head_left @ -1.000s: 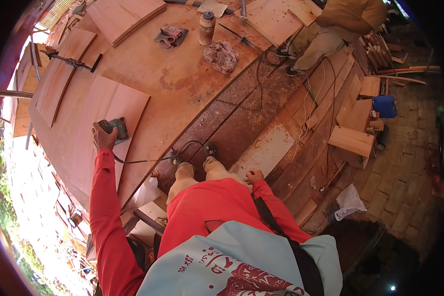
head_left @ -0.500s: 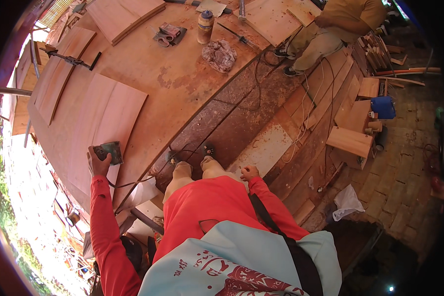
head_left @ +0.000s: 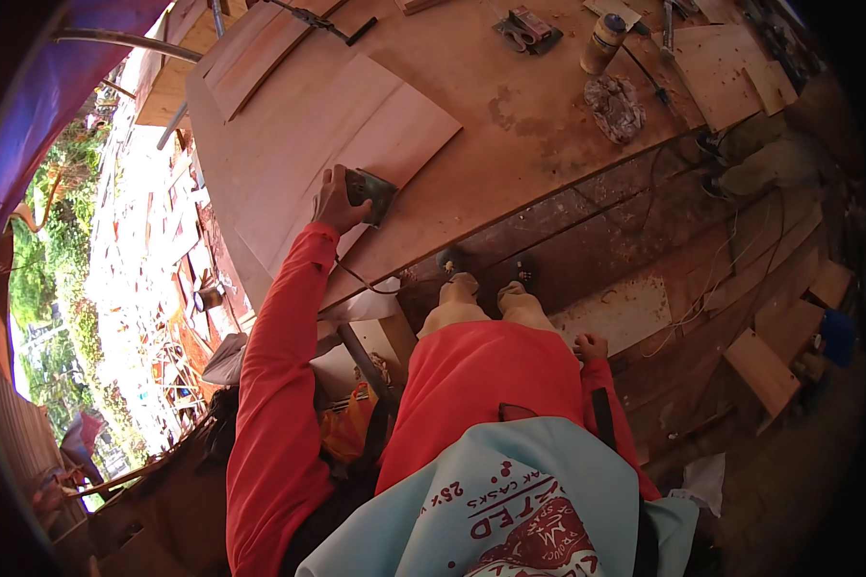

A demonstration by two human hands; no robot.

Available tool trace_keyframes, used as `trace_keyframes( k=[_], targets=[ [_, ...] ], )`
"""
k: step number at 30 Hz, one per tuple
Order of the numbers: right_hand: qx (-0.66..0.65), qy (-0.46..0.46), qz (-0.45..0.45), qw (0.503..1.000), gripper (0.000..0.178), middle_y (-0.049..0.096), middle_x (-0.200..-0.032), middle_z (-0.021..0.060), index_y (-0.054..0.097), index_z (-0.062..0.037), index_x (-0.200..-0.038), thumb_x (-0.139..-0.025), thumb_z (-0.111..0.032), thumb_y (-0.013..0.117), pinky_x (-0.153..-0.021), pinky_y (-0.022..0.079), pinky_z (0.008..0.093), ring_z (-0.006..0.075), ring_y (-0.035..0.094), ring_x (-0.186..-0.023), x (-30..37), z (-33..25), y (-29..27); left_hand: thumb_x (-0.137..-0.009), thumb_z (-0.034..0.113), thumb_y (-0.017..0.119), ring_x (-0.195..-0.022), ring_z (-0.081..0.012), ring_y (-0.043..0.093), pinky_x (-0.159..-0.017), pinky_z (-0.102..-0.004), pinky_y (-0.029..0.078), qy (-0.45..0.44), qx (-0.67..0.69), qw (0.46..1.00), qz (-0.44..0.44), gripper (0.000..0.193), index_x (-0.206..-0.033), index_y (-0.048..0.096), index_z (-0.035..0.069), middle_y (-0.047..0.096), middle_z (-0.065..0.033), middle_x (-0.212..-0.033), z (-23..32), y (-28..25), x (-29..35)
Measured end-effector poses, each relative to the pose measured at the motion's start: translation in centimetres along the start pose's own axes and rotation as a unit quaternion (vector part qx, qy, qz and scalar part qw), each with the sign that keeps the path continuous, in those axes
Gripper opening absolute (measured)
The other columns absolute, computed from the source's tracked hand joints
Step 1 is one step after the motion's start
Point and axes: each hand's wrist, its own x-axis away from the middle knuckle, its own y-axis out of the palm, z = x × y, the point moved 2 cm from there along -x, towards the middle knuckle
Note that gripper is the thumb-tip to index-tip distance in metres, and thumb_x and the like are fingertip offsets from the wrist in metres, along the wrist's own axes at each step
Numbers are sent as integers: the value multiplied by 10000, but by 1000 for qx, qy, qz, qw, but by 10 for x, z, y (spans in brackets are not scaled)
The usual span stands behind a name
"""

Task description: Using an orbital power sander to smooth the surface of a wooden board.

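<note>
Left of the frame's centre, a dark green sander (head_left: pixel 376 199) is being gripped by the left hand (head_left: pixel 335 202), its fingers and thumb closed around the tool's body. The sander is being supported by a pale wooden panel (head_left: pixel 356 130), at the panel's lower right edge, and the panel is being borne by a broad table (head_left: pixel 529 159) filling the upper part of the frame. A dark cable (head_left: pixel 353 276) is being led from below the hand past the table's near edge. Right of centre, the right hand (head_left: pixel 592 347) is being held low beside the red shorts (head_left: pixel 481 385) — its fingers look loosely curled, and whether anything is being held cannot be told. At the upper left, a narrower board (head_left: pixel 260 62) is being crossed by a black clamp (head_left: pixel 322 21). At the upper right, a capped bottle (head_left: pixel 602 46) is being carried by the table — just above a crumpled plastic bag (head_left: pixel 615 108)
</note>
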Motion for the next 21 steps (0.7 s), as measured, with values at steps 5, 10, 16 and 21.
trace_keyframes(
  k=[5, 10, 16, 21],
  targets=[
    [15, -15, 17, 1000, 194, 680, -796, 133, 699, 43, -914, -911, -134, 621, -503, 561, 354, 203, 672, -612, 18, -2, -2, -659, 271, 822, -999, -462, 615, -793, -567, 522, -1, -14, 1000, -26, 655, -1152, 438, 71, 540, -219, -1116, 43, 15, -37],
    [45, 24, 43, 998, 194, 695, -814, 130, 694, 34, -941, -876, -133, 622, -540, 578, 358, 243, 740, -689, 15, 4, 19, -677, 199, 814, -1019, -452, 615, -788, -573, 526, 40, -6, 999, -9, 688, -1210, 393, 92, 519, -205, -1169, 24, 22, -50],
    [-3, 23, 69, 997, 251, 711, -767, 138, 709, 28, -1006, -878, -168, 618, -554, 574, 356, 217, 732, -669, 28, 12, 18, -677, 213, 828, -998, -461, 614, -791, -569, 521, 56, -24, 998, -27, 677, -1190, 404, 93, 533, -216, -1156, 66, 27, -97],
    [5, 65, 78, 995, 213, 706, -846, 132, 690, 28, -1012, -890, -136, 630, -552, 570, 349, 228, 721, -685, 48, 12, 20, -679, 261, 830, -1013, -471, 603, -819, -563, 516, 73, -21, 997, -19, 674, -1183, 423, 73, 542, -235, -1141, 75, 33, -118]
  ],
)
